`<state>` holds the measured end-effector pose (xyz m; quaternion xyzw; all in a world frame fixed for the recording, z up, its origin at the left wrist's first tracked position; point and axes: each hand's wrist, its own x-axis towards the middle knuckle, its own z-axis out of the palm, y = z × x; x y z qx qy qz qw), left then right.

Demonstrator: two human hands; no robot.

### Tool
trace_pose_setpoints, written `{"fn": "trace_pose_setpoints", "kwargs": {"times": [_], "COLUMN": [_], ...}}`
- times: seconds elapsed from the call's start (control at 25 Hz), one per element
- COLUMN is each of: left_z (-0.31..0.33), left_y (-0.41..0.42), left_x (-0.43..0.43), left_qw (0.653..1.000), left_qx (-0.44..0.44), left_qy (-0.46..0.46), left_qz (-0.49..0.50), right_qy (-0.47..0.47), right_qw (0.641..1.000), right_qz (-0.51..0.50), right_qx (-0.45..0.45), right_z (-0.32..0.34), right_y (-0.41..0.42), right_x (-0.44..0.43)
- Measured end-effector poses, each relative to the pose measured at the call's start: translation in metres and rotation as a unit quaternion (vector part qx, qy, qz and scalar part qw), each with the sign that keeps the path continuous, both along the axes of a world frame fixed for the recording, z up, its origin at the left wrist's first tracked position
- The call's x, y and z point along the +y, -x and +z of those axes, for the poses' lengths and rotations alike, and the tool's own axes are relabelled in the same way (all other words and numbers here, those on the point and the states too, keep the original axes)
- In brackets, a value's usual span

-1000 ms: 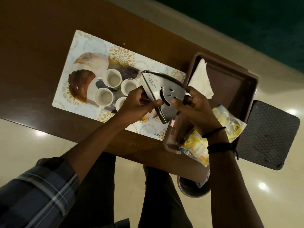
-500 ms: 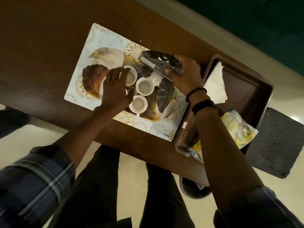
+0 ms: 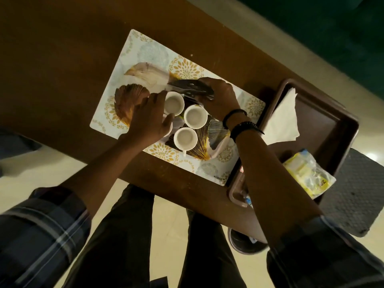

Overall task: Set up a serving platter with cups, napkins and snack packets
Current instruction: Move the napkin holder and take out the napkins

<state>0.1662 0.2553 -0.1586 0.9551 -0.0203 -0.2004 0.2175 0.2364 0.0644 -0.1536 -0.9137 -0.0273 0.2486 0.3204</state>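
Napkin holder [image 3: 190,89] gripped in right hand [image 3: 220,98], probably steel; set it upright beside 3 cups [image 3: 195,117], left hand [image 3: 148,119] open, steadying.

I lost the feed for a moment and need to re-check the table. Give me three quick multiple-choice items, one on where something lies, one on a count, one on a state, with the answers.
1. Where is the white napkin?
A. In the brown tray
B. On the patterned platter
C. On the floor

2. How many white cups show fully uncovered on the platter?
A. One
B. Three
C. Six

3. What is the right hand doing?
A. Resting empty on the tray
B. Closed on the metal napkin holder
C. Lifting a snack packet

Answers:
1. A: the napkin lies inside the brown tray, right of the platter.
2. B: three cups show open rims; the left hand covers the spot beside them.
3. B: the right hand has its grip on the metal napkin holder above the cups; the snack packets lie untouched in the tray.
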Motion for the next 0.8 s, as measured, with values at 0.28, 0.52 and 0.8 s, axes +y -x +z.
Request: {"fn": "trace_pose_setpoints", "kwargs": {"times": [0.28, 0.52, 0.8], "left_z": [0.003, 0.019, 0.031], "left_y": [0.0, -0.008, -0.018], "left_x": [-0.002, -0.025, -0.076], "left_qw": [1.0, 0.998, 0.992], "left_qx": [0.005, -0.051, -0.09], "left_qy": [0.007, 0.046, 0.073], "left_qz": [0.016, 0.014, -0.049], "right_qy": [-0.026, -0.051, 0.201], "right_qw": [0.998, 0.978, 0.869], "right_qz": [0.04, -0.201, -0.452], "right_qx": [0.044, -0.024, -0.006], "right_z": [-0.005, 0.005, -0.013], "right_y": [0.008, 0.032, 0.072], "right_x": [0.008, -0.034, -0.164]}}
